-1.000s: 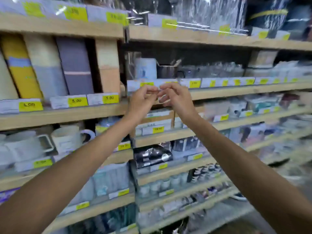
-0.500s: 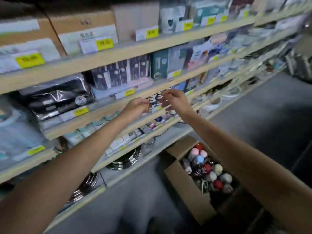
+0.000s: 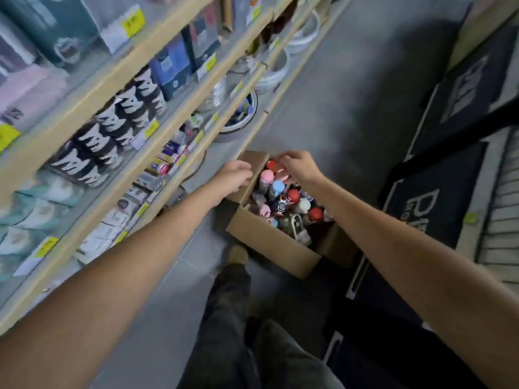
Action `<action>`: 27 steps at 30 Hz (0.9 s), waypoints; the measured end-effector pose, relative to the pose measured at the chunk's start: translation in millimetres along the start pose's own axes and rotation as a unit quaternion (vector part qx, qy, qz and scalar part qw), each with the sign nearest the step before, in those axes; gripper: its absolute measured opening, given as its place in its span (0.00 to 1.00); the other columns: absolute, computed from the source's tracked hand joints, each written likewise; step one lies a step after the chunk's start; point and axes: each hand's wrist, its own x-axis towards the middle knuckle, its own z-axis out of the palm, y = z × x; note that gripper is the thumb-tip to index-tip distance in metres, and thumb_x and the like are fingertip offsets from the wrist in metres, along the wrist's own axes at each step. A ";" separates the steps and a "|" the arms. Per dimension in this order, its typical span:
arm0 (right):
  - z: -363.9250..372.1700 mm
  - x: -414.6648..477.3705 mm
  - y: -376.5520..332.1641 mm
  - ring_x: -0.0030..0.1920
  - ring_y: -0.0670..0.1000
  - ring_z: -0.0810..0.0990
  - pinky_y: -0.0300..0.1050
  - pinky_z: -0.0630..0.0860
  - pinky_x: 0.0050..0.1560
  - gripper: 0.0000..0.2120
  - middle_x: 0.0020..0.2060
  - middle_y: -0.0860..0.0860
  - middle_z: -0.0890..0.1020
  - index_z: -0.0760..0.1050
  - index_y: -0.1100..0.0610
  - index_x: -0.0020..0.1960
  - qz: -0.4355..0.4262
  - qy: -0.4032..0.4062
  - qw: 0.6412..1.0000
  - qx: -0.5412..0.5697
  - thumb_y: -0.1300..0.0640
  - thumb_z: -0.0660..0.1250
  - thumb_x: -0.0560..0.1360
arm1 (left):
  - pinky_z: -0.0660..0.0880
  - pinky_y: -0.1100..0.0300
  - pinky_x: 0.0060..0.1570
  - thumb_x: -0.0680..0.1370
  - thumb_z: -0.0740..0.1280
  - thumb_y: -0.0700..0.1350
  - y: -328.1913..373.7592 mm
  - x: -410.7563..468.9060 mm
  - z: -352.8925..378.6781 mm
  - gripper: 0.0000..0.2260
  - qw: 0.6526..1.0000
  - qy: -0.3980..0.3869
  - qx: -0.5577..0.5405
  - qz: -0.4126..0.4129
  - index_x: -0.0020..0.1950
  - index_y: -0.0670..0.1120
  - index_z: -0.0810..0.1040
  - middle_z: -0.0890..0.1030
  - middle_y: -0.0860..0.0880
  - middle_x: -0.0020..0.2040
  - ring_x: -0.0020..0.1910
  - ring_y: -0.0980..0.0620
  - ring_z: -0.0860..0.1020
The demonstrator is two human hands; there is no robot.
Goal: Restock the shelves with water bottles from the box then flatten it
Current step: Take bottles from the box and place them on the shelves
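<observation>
Box (image 3: 269,242): open cardboard, on the floor (image 3: 323,108) just beside the lowest of the shelves (image 3: 84,99).
Water bottles (image 3: 278,189): upright inside the box; caps red, pink, blue, white.
Left hand (image 3: 234,174): fingers curled, over the box's far-left flap; hold unclear.
Right hand (image 3: 299,167): fingers curled over the far bottles; grip unclear.

a box (image 3: 269,242) on the floor (image 3: 337,108), bottles (image 3: 278,188) standing inside it, shelves (image 3: 84,102) to its left, what may be bags (image 3: 438,197) to its right
</observation>
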 end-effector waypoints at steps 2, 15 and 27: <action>-21.3 17.7 17.0 0.24 0.44 0.76 0.38 0.71 0.29 0.13 0.32 0.53 0.78 0.73 0.55 0.37 0.040 0.025 0.999 0.007 0.66 0.56 0.76 | 0.71 0.71 0.33 0.79 0.61 0.41 9.3 31.5 23.0 0.13 0.999 -0.043 0.010 0.004 0.64 0.43 0.73 0.77 0.47 0.53 0.46 0.53 0.76; -74.1 119.9 160.6 0.34 0.51 0.75 0.39 0.67 0.32 0.11 0.42 0.67 0.78 0.74 0.68 0.50 0.202 0.107 0.973 0.037 0.64 0.56 0.77 | 0.70 0.54 0.43 0.65 0.60 0.46 -27.6 223.7 146.7 0.02 0.985 -0.098 0.138 -0.031 0.33 0.49 0.71 0.74 0.48 0.36 0.42 0.50 0.74; -8.3 218.4 330.5 0.36 0.54 0.73 0.42 0.65 0.32 0.09 0.38 0.59 0.78 0.72 0.58 0.39 0.258 0.005 0.965 0.032 0.64 0.56 0.75 | 0.67 0.66 0.37 0.72 0.65 0.40 -172.5 322.7 197.6 0.10 0.989 -0.041 0.108 -0.089 0.47 0.49 0.84 0.81 0.52 0.40 0.42 0.57 0.77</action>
